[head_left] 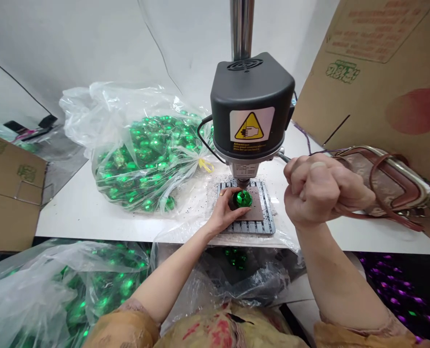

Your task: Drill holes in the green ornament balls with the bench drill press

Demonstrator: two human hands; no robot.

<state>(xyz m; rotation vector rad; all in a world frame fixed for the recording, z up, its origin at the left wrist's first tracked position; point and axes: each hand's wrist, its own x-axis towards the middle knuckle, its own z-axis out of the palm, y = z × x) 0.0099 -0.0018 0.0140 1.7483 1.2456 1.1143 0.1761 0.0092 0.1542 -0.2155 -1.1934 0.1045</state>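
A small drill press [253,104] with a black head stands on the white table. Under its chuck [243,183], a shiny green bauble [243,198] rests on a brown board over the slotted metal base plate [267,212]. My left hand [225,210] pinches the bauble from the left between thumb and fingers, close below the chuck. The drill's tip seems to meet the top of the bauble, but I cannot tell how deep it sits. My right hand [318,191] is closed in a fist round the end of the press's lever [283,156]; its grip is hidden inside.
Left of the press, a clear plastic bag [92,111] holds many green baubles. Another such bag [73,285] lies below the table's front edge. A brown handbag [392,179] and cardboard box [374,72] stand right; purple baubles [392,285] lie lower right. Dark shavings dot the table.
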